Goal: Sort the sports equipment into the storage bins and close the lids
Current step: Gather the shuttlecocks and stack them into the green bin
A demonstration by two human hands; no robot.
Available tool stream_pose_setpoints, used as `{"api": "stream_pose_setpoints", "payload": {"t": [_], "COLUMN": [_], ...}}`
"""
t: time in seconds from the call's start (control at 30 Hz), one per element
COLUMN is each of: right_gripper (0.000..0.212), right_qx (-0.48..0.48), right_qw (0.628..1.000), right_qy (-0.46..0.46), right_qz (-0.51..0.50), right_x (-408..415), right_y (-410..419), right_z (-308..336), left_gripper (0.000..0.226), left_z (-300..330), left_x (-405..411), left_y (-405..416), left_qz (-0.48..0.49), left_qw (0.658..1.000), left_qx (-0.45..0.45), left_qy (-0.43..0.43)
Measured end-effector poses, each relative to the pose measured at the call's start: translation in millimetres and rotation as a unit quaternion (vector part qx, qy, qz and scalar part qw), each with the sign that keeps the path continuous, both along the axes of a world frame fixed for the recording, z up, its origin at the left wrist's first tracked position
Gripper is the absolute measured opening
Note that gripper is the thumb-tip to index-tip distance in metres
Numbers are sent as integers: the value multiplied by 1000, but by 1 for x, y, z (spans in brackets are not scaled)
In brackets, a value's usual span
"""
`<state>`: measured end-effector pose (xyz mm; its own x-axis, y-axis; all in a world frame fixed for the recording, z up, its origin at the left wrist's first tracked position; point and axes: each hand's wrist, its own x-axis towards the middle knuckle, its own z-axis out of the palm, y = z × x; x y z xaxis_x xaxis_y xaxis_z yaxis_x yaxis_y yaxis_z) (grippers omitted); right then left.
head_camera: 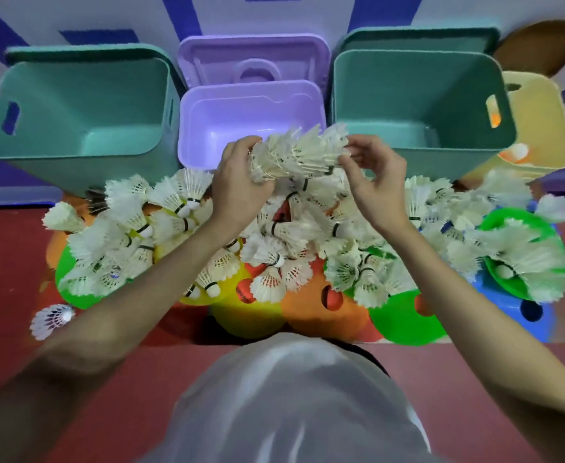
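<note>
A red floor (13, 262) runs up to a wall painted in blue and white bands (74, 15), and all the sorting gear sits along the foot of that wall. The purple bin (207, 128) stands open in the middle, its purple lid (207, 58) propped behind it against the wall. Left of the purple bin is an open teal bin (74, 152); right of it is a second teal bin (418, 142), each with a teal lid standing behind. Beyond the right teal bin, farthest from the purple one, a yellow bin (542, 121) holds something orange and white, too blurred to name.

In front of the purple bin a wide pile of white shuttlecocks (308, 235) lies over flat coloured cones (405, 319) in green, orange, yellow and blue. One stray shuttlecock (52, 320) lies apart on bare floor, well left of the pile. The floor nearer the person is open.

Both bare forearms reach forward over the pile. The left hand (241, 182) wraps around one end of a stacked row of shuttlecocks (298, 152), and the right hand (374, 182) pinches the other end with curled fingertips. The row hangs level over the near rim of the purple bin.
</note>
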<state>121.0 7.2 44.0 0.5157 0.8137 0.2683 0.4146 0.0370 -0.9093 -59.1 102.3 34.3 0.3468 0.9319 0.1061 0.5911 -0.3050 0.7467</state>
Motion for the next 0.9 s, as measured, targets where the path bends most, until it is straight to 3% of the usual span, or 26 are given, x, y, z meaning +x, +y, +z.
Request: {"api": "stream_pose_setpoints", "payload": {"t": [0.27,0.47,0.6,0.77,0.9], "right_gripper": [16,29,45,21,23], "right_qx": [-7,-59,-207,-391,-488], "right_qw": [991,985,975,906,840], "right_qy": [-55,-41,-64,-132,-155], "right_qz": [-124,-160,-56,91,178], "right_x": [110,195,248,280,287], "right_y": [-1,13,34,68,92], "right_z": [3,-10,-33,-60,-81], "left_gripper": [55,66,71,80,79], "left_z": [17,12,-12,-45,-64], "left_x": [127,214,251,280,292], "left_y": [39,66,88,103,109], "left_qz": [-117,-191,-204,-227,-248], "left_qw": [989,973,960,922,871], "left_qx": [76,60,26,-61,-160], "left_qy": [48,117,193,308,394]}}
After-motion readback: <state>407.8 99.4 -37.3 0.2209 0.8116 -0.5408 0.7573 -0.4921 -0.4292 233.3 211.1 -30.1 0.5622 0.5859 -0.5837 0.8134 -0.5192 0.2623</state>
